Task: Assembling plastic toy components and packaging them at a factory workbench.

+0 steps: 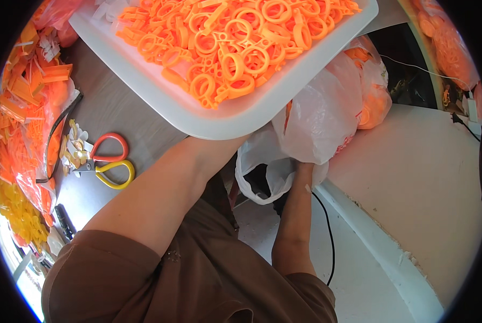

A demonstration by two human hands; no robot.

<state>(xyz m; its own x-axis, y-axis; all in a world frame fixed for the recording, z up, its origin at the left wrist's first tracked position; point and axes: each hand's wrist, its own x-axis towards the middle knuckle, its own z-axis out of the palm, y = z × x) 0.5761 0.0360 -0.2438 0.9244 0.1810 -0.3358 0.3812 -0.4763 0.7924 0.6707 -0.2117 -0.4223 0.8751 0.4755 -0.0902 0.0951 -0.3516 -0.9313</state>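
Note:
A white plastic tray (pixel 214 126) full of orange plastic ring-shaped pieces (pixel 235 54) fills the top of the view. My left forearm (pixel 163 185) runs up to the tray's near edge, and my left hand is hidden beneath it. My right forearm (pixel 296 220) reaches up to a white plastic bag (pixel 319 107) just right of the tray. Bag film covers my right hand, so its fingers do not show. The bag's mouth hangs loose beside my wrist.
Scissors (pixel 109 151) with one red and one yellow handle lie on the grey table (pixel 117 97), beside small white and tan pieces (pixel 75 148). Bags of orange parts (pixel 28 118) crowd the far left. Another bag of orange pieces (pixel 373 105) stands behind the white one. A black cable (pixel 330 231) hangs low.

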